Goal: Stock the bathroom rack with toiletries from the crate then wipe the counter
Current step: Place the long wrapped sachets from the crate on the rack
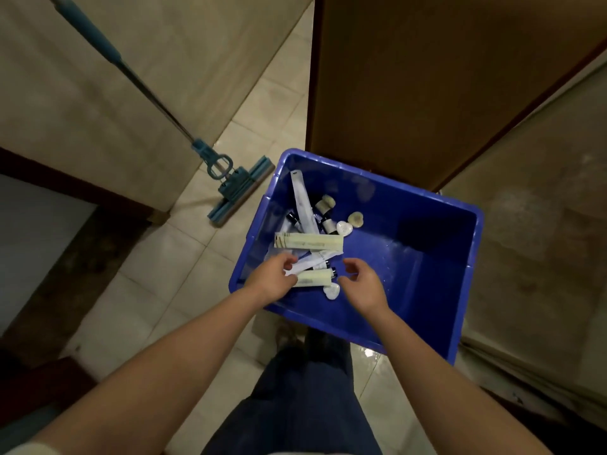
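Note:
A blue plastic crate [437, 280] sits on the tiled floor in front of me, with several toiletries piled in its left half: a long cream box [308, 242], small dark-capped bottles [325, 205], white wrapped sticks and small round soaps [355, 219]. My left hand [272, 280] is inside the crate and grips a cream tube [315, 278] and a white packet. My right hand [359, 285] hovers just right of the tube's cap with fingers loosely curled, holding nothing.
A blue sponge mop [236, 188] leans against the beige wall on the left, its head on the floor beside the crate. A brown wooden door [427, 77] stands behind the crate. My legs in dark trousers [295, 405] are below.

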Action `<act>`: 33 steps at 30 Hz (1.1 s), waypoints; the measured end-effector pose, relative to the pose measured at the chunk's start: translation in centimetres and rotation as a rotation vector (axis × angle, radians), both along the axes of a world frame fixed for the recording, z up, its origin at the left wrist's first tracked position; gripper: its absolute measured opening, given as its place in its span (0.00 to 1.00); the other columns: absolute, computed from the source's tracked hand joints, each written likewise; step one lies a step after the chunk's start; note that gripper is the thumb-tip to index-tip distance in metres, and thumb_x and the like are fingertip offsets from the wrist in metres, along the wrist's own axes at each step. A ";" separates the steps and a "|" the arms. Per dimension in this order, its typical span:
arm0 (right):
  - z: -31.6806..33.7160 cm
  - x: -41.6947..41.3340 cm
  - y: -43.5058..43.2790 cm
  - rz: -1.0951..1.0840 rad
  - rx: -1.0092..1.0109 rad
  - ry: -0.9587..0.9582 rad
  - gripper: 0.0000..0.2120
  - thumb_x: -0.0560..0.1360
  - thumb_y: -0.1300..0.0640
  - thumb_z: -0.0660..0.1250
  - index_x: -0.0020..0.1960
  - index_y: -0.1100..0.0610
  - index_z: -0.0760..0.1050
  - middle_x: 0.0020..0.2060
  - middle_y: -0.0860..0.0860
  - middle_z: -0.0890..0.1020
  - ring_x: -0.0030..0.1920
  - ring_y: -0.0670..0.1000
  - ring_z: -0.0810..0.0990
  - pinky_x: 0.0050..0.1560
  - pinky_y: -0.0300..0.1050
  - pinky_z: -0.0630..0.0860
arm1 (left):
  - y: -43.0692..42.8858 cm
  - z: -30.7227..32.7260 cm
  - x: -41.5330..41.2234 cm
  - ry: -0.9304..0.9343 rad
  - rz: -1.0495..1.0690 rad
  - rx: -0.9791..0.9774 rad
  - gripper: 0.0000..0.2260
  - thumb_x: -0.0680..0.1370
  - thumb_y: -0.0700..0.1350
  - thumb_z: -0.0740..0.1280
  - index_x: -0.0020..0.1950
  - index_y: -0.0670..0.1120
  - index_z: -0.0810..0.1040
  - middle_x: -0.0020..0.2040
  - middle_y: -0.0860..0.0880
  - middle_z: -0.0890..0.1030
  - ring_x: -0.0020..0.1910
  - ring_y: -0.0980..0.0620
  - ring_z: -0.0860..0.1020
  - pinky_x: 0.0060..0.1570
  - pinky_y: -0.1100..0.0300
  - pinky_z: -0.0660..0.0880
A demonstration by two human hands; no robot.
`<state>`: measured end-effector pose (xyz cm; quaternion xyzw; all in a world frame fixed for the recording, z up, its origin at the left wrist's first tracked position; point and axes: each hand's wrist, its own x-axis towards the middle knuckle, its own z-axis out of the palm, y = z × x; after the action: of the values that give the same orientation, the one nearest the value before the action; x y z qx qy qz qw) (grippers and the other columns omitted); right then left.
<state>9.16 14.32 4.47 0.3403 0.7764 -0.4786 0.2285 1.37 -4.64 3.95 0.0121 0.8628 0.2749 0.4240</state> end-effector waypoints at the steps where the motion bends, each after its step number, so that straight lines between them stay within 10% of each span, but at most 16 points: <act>1: -0.9 -0.3 0.2 -0.015 -0.018 -0.019 0.20 0.77 0.60 0.66 0.68 0.55 0.71 0.64 0.53 0.75 0.60 0.53 0.76 0.56 0.46 0.74 | 0.4 -0.9 -0.3 -0.012 0.003 -0.009 0.19 0.77 0.46 0.69 0.67 0.51 0.72 0.61 0.53 0.76 0.57 0.51 0.76 0.60 0.53 0.74; 23: -11.8 -4.8 2.2 -0.036 -0.087 -0.163 0.15 0.76 0.62 0.60 0.60 0.52 0.76 0.49 0.48 0.78 0.47 0.49 0.76 0.48 0.48 0.77 | 5.6 -12.3 -2.6 -0.078 -0.119 -0.193 0.25 0.74 0.37 0.66 0.69 0.53 0.69 0.63 0.49 0.74 0.59 0.48 0.75 0.58 0.51 0.75; 29: -10.5 -6.1 3.0 -0.127 -0.020 -0.035 0.11 0.76 0.61 0.59 0.41 0.47 0.74 0.32 0.45 0.75 0.33 0.49 0.73 0.36 0.50 0.75 | 5.4 -11.6 -3.2 -0.065 -0.068 -0.203 0.09 0.77 0.40 0.62 0.49 0.53 0.77 0.47 0.51 0.80 0.40 0.50 0.76 0.31 0.60 0.66; 33: -9.3 -8.3 3.2 -0.200 -0.044 0.031 0.10 0.78 0.60 0.59 0.41 0.50 0.73 0.30 0.44 0.74 0.30 0.46 0.70 0.34 0.45 0.70 | 5.0 -10.4 -3.6 -0.141 0.132 -0.060 0.09 0.77 0.39 0.61 0.42 0.53 0.74 0.44 0.49 0.80 0.45 0.44 0.79 0.43 0.53 0.77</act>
<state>0.81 17.55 -4.87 0.4035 0.7313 -0.5213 0.1750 -2.23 0.37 -6.49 -0.0772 0.8376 0.2764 0.4648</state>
